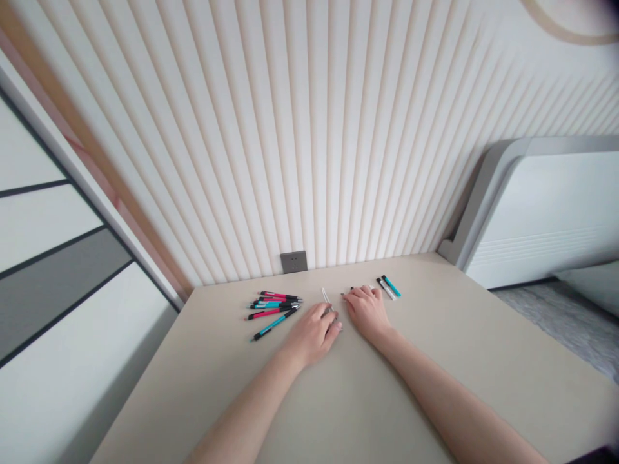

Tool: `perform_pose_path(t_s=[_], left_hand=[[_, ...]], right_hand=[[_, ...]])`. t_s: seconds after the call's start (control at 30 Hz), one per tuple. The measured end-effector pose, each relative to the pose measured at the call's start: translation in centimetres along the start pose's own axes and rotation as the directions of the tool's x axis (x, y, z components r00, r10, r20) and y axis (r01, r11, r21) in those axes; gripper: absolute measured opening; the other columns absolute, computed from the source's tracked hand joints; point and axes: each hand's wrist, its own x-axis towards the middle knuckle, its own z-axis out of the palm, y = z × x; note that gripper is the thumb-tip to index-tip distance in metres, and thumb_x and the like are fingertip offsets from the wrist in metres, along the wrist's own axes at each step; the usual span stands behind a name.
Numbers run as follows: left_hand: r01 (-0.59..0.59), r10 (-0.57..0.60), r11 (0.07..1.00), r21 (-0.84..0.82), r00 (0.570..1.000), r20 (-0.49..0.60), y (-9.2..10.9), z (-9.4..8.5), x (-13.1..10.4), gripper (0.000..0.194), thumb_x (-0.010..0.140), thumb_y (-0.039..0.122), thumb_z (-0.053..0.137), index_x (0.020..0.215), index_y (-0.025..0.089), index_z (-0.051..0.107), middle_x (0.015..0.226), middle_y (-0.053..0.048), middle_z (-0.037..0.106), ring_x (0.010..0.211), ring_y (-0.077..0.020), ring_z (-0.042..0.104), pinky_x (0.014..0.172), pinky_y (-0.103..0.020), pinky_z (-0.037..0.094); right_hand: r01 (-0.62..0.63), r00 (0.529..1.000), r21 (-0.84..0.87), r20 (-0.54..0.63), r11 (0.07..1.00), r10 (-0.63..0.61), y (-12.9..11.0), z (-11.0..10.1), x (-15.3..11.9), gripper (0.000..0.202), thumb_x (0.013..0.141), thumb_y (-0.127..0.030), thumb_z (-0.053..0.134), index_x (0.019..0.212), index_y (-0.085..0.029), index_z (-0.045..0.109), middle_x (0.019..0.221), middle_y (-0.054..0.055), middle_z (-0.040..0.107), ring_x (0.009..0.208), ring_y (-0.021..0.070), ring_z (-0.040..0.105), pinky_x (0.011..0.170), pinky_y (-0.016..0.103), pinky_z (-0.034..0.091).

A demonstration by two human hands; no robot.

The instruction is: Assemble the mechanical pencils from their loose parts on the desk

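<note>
My left hand rests on the table with its fingers curled over a few slim, pale sticks. Their far ends poke out past the fingers, and their kind is unclear. To its left lies a loose fan of several pink and teal mechanical pencils with black grips, tips pointing towards that hand. My right hand lies palm down, its fingers bent over small things with dark ends that it mostly hides. Just beyond it are two slim tubes with black ends, one white and one teal.
The beige tabletop reaches back to a ribbed white wall with a dark socket. A white and grey cabinet stands on the left. On the right are a bed's headboard and a pillow.
</note>
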Motion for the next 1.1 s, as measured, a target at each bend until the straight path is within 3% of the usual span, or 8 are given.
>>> perform_pose_path(t_s=[0.37,0.57,0.7,1.1], left_hand=[[0.016,-0.017,0.999,-0.033,1.0,-0.024,-0.19,0.36,0.07,0.035,0.1,0.036,0.036,0.122,0.02,0.057,0.131,-0.01,0.057,0.121,-0.0233,0.053,0.105,-0.041,0.043],[0.043,-0.04,0.998,0.036,0.995,-0.089,0.07,-0.01,0.13,0.033,0.1,0.033,0.036,0.104,0.018,0.064,0.103,-0.01,0.063,0.1,-0.0235,0.06,0.093,-0.04,0.047],[0.025,-0.021,0.999,0.048,0.996,-0.082,0.15,-0.1,0.16,0.034,0.099,0.033,0.036,0.098,0.019,0.067,0.099,-0.009,0.064,0.096,-0.0229,0.06,0.091,-0.04,0.047],[-0.009,0.012,0.997,0.071,0.999,-0.038,0.2,-0.31,0.25,0.036,0.1,0.034,0.037,0.119,0.018,0.062,0.126,-0.011,0.06,0.119,-0.0251,0.053,0.103,-0.042,0.041]], right_hand=[[-0.01,1.0,-0.006,-0.012,1.0,0.01,-0.07,-0.14,-0.04,0.025,0.095,-0.021,0.047,0.108,-0.027,0.068,0.104,0.006,0.068,0.1,0.0208,0.052,0.086,0.036,0.024],[-0.031,0.999,-0.045,-0.01,0.998,0.03,-0.24,-0.17,-0.09,0.023,0.096,-0.022,0.047,0.099,-0.025,0.07,0.104,0.007,0.067,0.101,0.0217,0.051,0.085,0.037,0.023],[-0.03,1.0,-0.068,0.0,0.997,0.03,-0.3,-0.16,-0.08,0.024,0.096,-0.023,0.046,0.096,-0.024,0.07,0.104,0.007,0.067,0.101,0.0218,0.051,0.085,0.037,0.023],[-0.005,1.0,-0.024,-0.025,1.0,0.004,-0.25,0.03,-0.1,0.027,0.095,-0.022,0.048,0.111,-0.03,0.068,0.105,0.006,0.067,0.101,0.0218,0.051,0.086,0.037,0.024]])
